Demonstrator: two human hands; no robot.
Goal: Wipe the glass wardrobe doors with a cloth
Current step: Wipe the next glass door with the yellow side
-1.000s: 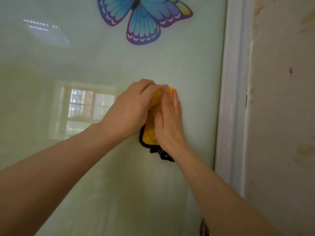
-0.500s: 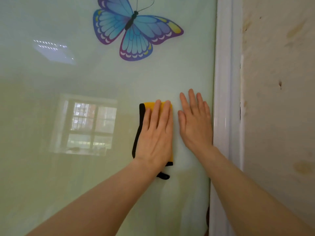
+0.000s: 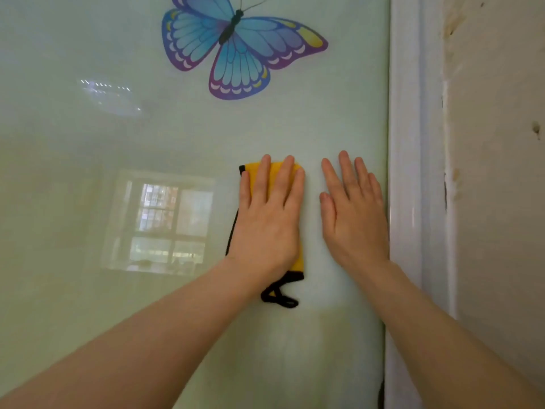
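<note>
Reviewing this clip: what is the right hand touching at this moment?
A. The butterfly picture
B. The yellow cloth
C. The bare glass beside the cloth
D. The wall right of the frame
C: the right hand lies flat, fingers straight, on the bare glass door just right of the cloth, which the left hand presses to the glass.

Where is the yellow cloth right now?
In the head view, the yellow cloth lies flat on the glass door under the left hand, below the butterfly sticker, left of the right hand.
</note>
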